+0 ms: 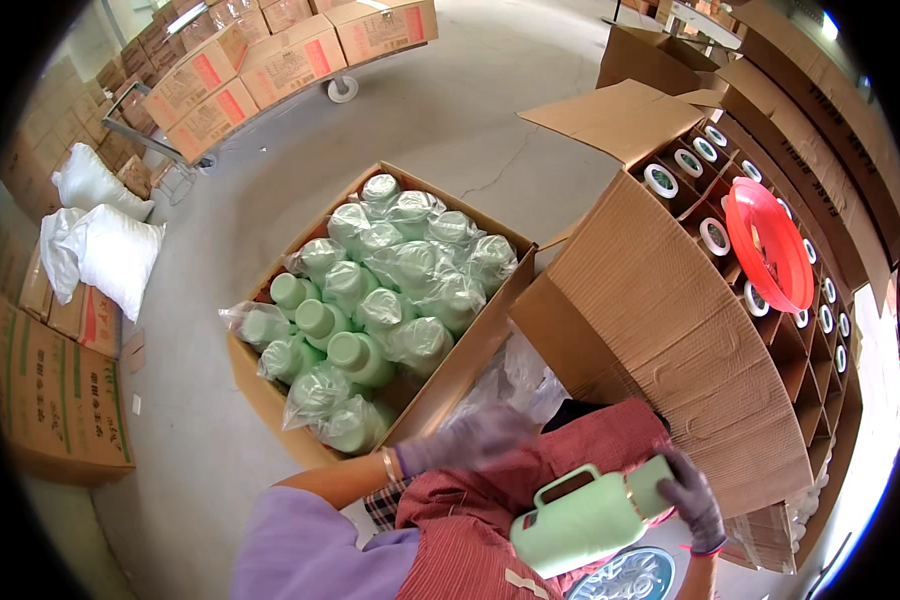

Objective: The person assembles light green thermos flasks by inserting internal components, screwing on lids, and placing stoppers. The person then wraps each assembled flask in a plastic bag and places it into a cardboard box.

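Note:
A pale green thermos flask (578,522) with a side handle lies tilted across my lap. My right hand (694,498), in a grey glove, is closed round its green cup lid (650,486) at the upper right end. My left hand (480,440), gloved too, is smeared by motion above my lap, apart from the flask and close to the near side of an open carton (460,375). Inside that carton stand many more green flasks (348,352), most wrapped in clear plastic bags and a few bare.
To the right, a large divided carton (620,330) holds white-ringed round pieces in its cells, with a red basin (768,245) on top. A blue-rimmed tub (625,578) sits by my lap. Behind are a cart with boxes (292,72) and white sacks (118,258) at left.

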Demonstrator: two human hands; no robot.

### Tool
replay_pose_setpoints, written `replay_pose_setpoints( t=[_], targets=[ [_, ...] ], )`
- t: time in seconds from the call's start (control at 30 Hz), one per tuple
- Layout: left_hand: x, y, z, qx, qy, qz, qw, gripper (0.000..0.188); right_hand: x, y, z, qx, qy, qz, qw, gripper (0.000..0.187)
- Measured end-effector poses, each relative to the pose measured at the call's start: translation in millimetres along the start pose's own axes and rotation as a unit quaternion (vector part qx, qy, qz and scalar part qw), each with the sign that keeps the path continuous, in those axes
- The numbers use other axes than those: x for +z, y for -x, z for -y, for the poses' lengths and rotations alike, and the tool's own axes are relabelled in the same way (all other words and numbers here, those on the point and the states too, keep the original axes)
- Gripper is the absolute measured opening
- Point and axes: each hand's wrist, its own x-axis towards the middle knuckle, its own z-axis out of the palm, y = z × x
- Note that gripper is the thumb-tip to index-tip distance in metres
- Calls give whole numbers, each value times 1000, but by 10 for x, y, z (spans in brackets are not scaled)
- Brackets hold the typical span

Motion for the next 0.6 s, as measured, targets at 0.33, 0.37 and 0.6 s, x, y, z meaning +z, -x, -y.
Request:
replay_pose_setpoints(
  t=[0.33, 0.37, 0.6],
  targets=[
    [-1269, 755, 1812, -488, -441, -104, 746, 41, 38, -247, 643, -87, 166, -79, 979, 45],
    [-1311, 687, 1777, -467, -279, -174, 821, 39, 37, -260, 674, -91, 168, -91, 977, 45],
    [-1494, -1058, -367, 94, 91, -183, 974, 26, 352, -781, 1235, -264, 114, -92, 953, 55]
  ],
)
